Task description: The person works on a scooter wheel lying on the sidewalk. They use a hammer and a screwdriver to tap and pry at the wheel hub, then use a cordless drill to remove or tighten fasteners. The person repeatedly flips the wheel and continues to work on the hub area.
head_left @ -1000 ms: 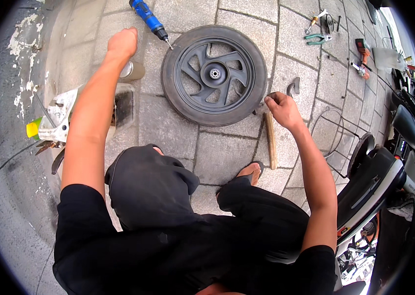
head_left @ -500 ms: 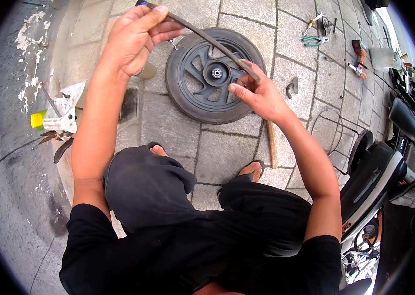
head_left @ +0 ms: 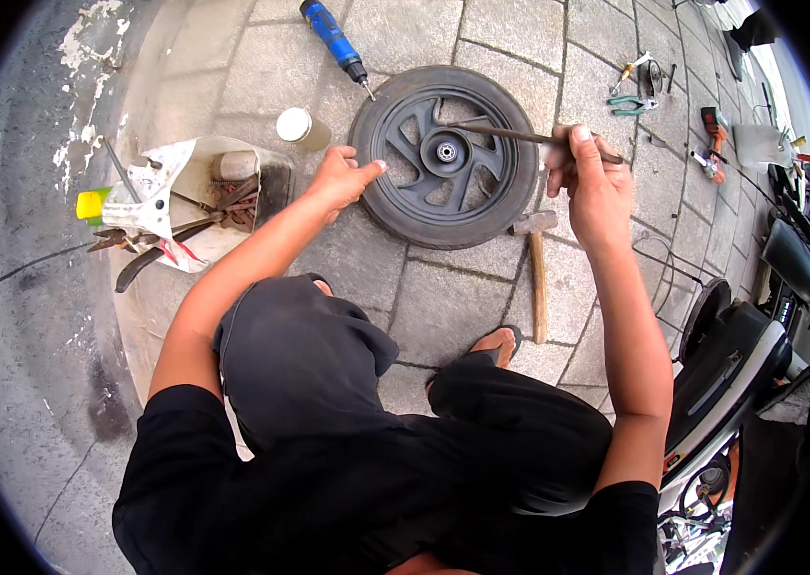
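A black spoked wheel with its tyre lies flat on the paving in front of me. In my right hand, closed at the wheel's right side, is a long dark metal rod. The rod's thin far end points left over the spokes, just above the hub; whether it touches them I cannot tell. My left hand is empty at the tyre's left edge, thumb stretched over the rubber and fingers apart. A hammer with a wooden handle lies below the wheel's right side, its head beside the tyre.
A blue power screwdriver lies beyond the wheel. Left of the wheel stand a white-lidded container and a cut-open white jug of tools. Green-handled pliers and an orange power tool lie at right, near a motorbike.
My left hand has let go of the rod and come down to the tyre's left edge. My right hand has moved right, swinging the rod over the wheel.
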`<state>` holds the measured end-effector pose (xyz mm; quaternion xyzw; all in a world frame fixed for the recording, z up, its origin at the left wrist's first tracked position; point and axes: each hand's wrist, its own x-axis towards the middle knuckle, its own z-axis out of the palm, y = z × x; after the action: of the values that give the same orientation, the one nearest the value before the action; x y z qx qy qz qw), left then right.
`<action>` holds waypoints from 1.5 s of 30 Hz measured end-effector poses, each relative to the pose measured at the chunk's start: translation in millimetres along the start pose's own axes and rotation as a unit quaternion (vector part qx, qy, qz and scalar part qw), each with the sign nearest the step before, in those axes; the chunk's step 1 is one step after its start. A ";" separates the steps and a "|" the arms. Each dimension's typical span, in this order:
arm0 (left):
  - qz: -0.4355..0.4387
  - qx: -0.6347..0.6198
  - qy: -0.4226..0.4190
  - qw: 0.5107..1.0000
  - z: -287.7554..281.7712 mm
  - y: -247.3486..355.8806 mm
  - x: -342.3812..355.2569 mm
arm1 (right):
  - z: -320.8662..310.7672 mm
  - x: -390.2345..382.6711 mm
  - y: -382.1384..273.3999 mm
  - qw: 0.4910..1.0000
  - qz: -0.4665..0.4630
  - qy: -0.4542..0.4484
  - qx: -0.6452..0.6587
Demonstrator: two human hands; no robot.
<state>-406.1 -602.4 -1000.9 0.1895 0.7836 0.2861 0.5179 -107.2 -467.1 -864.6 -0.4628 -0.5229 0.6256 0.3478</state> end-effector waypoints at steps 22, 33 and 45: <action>0.039 0.023 0.012 0.999 -1.5 12.0 12.7 | 16.3 15.6 37.5 0.966 0.019 -0.071 -0.249; 0.157 0.059 0.105 0.980 4.3 40.6 -21.5 | 9.1 6.0 1.3 0.973 0.023 -0.063 -0.221; 0.202 0.143 0.125 0.961 8.6 52.0 -41.1 | -19.3 -9.5 36.1 0.994 0.030 -0.049 -0.088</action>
<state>-382.0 -584.9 -941.0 0.3790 0.8201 0.2910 0.3148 -84.1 -477.0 -898.2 -0.4757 -0.5783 0.6093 0.2609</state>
